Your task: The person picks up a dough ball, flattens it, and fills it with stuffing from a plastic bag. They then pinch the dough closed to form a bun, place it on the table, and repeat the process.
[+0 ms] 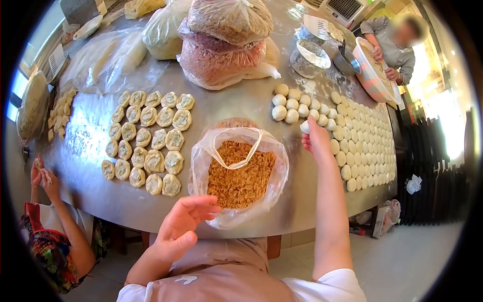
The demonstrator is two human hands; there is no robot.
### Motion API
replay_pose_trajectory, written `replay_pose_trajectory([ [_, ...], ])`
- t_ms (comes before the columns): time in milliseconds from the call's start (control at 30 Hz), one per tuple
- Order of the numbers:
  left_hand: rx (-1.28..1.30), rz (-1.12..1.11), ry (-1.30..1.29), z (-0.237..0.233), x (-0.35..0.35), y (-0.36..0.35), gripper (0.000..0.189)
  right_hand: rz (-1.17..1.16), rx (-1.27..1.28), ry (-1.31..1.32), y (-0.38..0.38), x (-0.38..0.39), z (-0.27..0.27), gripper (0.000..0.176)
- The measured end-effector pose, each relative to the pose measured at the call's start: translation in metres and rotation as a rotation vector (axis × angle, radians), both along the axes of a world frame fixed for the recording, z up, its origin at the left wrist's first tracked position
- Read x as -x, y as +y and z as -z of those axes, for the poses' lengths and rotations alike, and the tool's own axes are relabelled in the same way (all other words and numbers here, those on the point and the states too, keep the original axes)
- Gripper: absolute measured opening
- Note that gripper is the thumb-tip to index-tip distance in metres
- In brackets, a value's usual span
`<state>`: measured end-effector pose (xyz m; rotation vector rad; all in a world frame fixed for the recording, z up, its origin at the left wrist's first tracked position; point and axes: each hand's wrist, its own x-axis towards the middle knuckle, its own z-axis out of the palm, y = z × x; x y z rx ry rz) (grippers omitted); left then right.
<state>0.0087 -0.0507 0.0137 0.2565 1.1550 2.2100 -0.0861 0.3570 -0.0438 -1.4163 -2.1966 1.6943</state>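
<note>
In the head view my right hand (317,135) reaches over the near end of a group of round white dough balls (292,103). Its fingers are closed on one dough ball (305,127), partly covered by the hand. My left hand (187,221) is empty, with fingers apart, by the near left rim of an open clear plastic bag (279,177). Brown crumbly filling (241,173) fills that bag, and a loop of the bag's plastic lies across it. Left of the bag sit rows of open dough pieces with pale filling (148,117).
Flattened dough rounds (370,146) cover the table's right side. Tied bags of filling (221,55) are stacked behind the open bag. A metal bowl of flour (310,58) stands farther back. One co-worker's hands (45,177) are at left; another person (392,45) works over a large tub (370,70).
</note>
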Motion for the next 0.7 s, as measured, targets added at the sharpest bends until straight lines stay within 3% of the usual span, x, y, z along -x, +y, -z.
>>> replay_pose_trajectory([
  [300, 0.025, 0.039, -0.095, 0.001, -0.001, -0.012, 0.067, -0.089, -0.184, -0.174, -0.003, 0.037, 0.012, 0.067],
  [400, 0.031, 0.071, -0.104, 0.000, -0.001, -0.012, 0.068, -0.065, -0.052, -0.204, 0.004, 0.036, 0.014, 0.070],
  [500, 0.036, -0.045, -0.068, 0.003, -0.005, -0.024, 0.063, -0.025, 0.010, -0.103, 0.003, 0.013, -0.002, 0.072],
  [533, 0.079, -0.129, -0.052, 0.010, -0.007, -0.032, 0.060, 0.003, 0.025, -0.088, 0.008, 0.009, -0.003, 0.063],
  [600, 0.169, -0.293, -0.023, 0.029, -0.013, -0.050, 0.054, -0.051, -0.200, 0.005, 0.008, -0.001, 0.001, 0.052],
  [633, 0.264, -0.399, -0.011, 0.029, -0.013, -0.055, 0.038, -0.077, -0.308, 0.050, 0.008, -0.006, 0.005, 0.047],
  [700, 0.408, -0.526, -0.091, 0.038, -0.018, -0.067, 0.026, -0.190, -0.665, 0.123, 0.034, -0.005, 0.036, 0.037],
])
